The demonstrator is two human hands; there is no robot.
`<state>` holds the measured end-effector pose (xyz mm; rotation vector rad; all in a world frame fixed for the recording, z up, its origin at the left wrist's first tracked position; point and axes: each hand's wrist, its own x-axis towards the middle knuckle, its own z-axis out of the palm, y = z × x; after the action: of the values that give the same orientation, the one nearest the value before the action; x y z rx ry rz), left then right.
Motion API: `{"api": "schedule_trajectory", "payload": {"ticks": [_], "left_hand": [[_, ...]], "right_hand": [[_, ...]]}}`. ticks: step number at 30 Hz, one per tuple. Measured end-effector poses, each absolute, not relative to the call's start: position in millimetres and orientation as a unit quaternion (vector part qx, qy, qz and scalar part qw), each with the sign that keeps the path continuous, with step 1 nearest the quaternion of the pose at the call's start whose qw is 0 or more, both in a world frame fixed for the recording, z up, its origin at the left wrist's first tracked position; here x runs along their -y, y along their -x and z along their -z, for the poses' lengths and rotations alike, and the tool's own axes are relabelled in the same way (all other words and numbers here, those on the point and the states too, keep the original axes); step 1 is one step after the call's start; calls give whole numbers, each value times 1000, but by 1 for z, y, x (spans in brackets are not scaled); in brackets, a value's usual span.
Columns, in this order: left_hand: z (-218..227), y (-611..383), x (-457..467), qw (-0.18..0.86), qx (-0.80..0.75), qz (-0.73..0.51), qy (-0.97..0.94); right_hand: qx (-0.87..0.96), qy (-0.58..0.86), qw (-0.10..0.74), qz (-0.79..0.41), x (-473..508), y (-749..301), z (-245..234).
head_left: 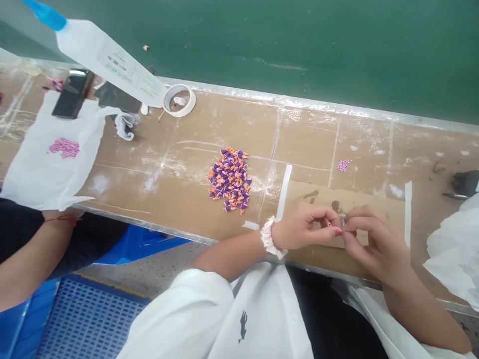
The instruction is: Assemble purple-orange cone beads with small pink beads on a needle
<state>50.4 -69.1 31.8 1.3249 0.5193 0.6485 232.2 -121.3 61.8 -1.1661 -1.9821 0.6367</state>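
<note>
My left hand (305, 227), with a white scrunchie at the wrist, pinches a tiny orange piece (328, 222) over a taped cardboard sheet (359, 204). My right hand (374, 239) meets it fingertip to fingertip, its fingers pinched on the same small item; exactly what they grip is too small to name. A pile of purple and orange small pieces (230, 180) lies on the brown table (179, 159), to the left of my hands.
A small pink cluster (343, 164) lies beyond the cardboard. A tape roll (179, 99), a glue bottle (108, 57) and a white bag (48, 159) with pink pieces sit at the left. Another person's arm (37, 259) rests at the lower left. A white bag (456, 249) lies at the right.
</note>
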Motion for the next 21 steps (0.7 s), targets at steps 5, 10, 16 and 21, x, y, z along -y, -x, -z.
{"api": "schedule_trajectory", "payload": {"ticks": [5, 10, 16, 21], "left_hand": [[-33, -48, 68, 688, -214, -299, -626], [-29, -45, 68, 632, -193, -303, -687], [-27, -46, 70, 618, -187, -294, -705], [-33, -48, 71, 648, -237, -277, -669]], "right_hand": [[761, 453, 356, -298, 120, -234, -65], [760, 445, 347, -323, 120, -237, -65], [756, 443, 328, -352, 119, -240, -65], [765, 429, 345, -336, 111, -260, -76]]}}
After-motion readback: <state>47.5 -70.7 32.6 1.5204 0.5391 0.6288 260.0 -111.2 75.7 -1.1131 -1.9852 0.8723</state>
